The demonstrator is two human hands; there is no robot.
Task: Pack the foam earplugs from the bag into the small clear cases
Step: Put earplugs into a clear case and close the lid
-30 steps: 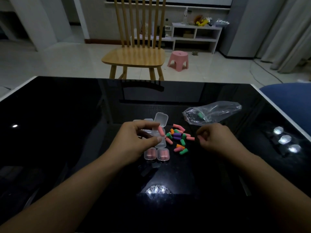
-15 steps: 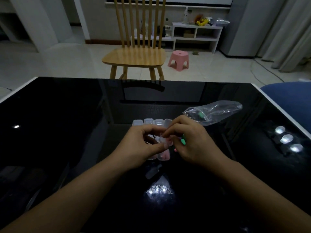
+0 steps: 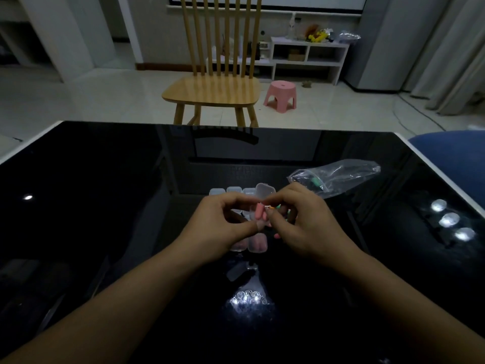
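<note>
My left hand grips a small clear case whose open lid stands up behind my fingers. A pink foam earplug stands upright in that case, and my right hand pinches it with thumb and forefinger. The right hand hides most of the loose coloured earplugs; one pink earplug peeks out below it. Two closed cases holding pink plugs lie in front of my left hand. Three more clear cases sit in a row behind it. The plastic bag lies at the right rear with a green earplug inside.
Everything sits on a glossy black table with white edges and lamp reflections. A wooden chair and a pink stool stand on the floor beyond the far edge. A blue seat is at the right.
My right hand moved left from beside the loose earplugs and joined the left hand at the open case. The pink earplug now stands between both hands' fingertips.
</note>
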